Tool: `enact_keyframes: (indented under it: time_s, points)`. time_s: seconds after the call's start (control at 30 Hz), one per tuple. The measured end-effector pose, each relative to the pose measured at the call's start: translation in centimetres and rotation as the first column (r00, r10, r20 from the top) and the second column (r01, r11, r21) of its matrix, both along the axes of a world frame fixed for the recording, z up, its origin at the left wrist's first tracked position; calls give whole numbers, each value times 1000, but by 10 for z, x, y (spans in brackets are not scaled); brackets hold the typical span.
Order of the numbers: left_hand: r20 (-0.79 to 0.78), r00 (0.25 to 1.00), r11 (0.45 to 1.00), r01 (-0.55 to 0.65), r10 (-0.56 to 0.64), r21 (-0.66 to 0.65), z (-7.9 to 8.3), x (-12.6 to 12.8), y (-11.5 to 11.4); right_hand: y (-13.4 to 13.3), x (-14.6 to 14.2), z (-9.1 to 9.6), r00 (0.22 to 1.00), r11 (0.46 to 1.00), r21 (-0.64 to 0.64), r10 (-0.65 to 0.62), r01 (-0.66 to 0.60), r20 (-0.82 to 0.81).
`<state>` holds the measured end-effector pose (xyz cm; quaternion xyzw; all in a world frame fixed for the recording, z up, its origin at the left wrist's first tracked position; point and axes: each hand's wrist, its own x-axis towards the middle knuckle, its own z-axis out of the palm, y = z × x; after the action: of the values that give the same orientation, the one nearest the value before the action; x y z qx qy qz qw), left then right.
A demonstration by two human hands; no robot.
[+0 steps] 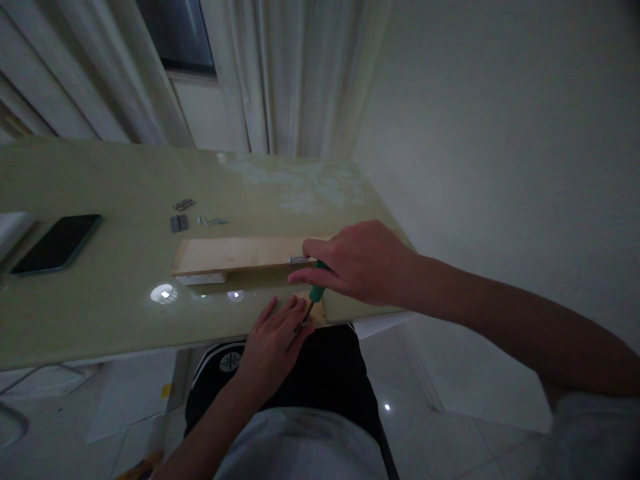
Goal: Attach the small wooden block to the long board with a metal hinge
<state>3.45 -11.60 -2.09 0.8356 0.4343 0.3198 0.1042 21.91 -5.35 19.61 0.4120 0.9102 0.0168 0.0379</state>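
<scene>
My right hand (367, 263) is closed around the green handle of a screwdriver (316, 293), held at a slant above the table's front edge. Its shaft runs down to a small metal piece, partly hidden between the thumb and index finger of my left hand (275, 343). That left hand steadies a small wooden piece (319, 312) at the edge, its fingers over it and largely covering it. Behind both hands lies a long pale wooden board (235, 252), raised on a white block (203, 279). A small metal hinge-like part (299, 260) rests on the board, just by my right index finger.
On the greenish table (115, 307), hinge-like metal parts (184, 205), grey pieces (179, 223) and several loose screws (213, 221) lie beyond the board. A dark phone (57, 245) is at left, beside a white object (14, 228). A wall (500, 167) stands at right.
</scene>
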Motion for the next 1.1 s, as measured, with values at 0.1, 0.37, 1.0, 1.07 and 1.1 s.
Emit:
enact_keyframes:
  time_s: [0.1,0.37,1.0,1.07,1.1]
  points:
    - [-3,999,999,-32,32,-28,2,-1,-1,-4,-1,0,944,945,-62,315,-322,-100]
    - [39,998,998,-57,56,8,-4,3,0,-3,0,2,994,995,-17,100,-101,-49]
    - [51,994,995,-96,97,-21,3,3,-1,-10,2,2,847,849,-99,495,-519,-195]
    - [42,995,996,-88,88,-9,3,3,-1,-11,5,3,844,847,-103,495,-521,-205]
    - [43,996,997,-83,83,-6,2,4,-1,-11,6,2,885,888,-92,429,-450,-181]
